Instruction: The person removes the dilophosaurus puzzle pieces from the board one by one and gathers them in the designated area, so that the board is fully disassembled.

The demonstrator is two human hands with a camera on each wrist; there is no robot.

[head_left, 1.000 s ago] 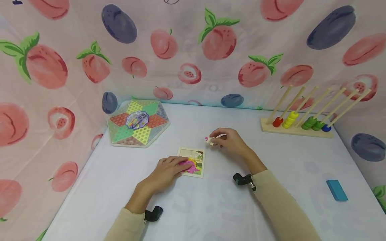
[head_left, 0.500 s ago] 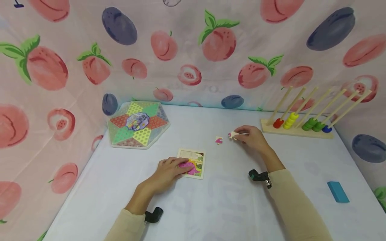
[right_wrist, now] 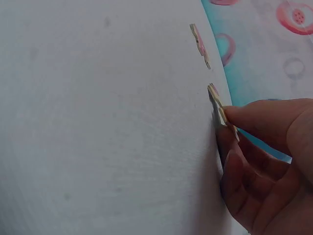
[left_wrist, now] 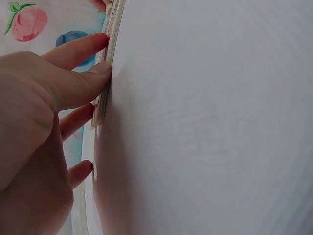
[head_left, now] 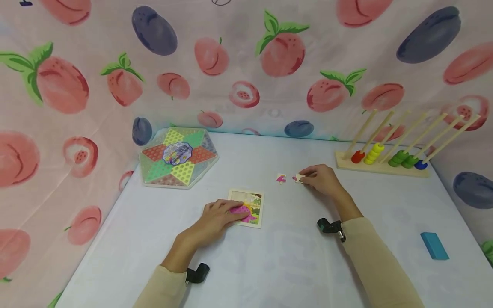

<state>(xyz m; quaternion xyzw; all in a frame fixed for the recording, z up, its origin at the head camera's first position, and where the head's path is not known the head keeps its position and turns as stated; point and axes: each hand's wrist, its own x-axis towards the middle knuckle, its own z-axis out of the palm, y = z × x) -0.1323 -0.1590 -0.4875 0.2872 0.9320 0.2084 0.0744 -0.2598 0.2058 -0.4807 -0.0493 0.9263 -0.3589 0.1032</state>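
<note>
My left hand (head_left: 216,219) rests on a small wooden jigsaw puzzle board (head_left: 236,195) with a pink dinosaur picture; its fingers lie extended over the lower left part and hide some of it. The board's upper left area is bare wood. In the left wrist view, the thumb (left_wrist: 93,81) lies at the board's near edge. Farther back and right, my right hand (head_left: 321,182) pinches a puzzle piece (head_left: 297,178) between thumb and fingers, close over the white table. Another puzzle piece (head_left: 281,179), with pink on it, lies flat just left of the held one.
A hexagonal Chinese checkers board (head_left: 181,173) lies at the back left. At the back right stands a wooden bead rack (head_left: 381,167) with upright rods and coloured beads. A blue block (head_left: 434,246) is on the right. A fruit-print cloth (head_left: 246,55) hangs behind the table.
My right hand has moved right, away from the board, and then lowered slightly with the puzzle piece. Another puzzle piece now lies on the table. The left hand stays on the board.
</note>
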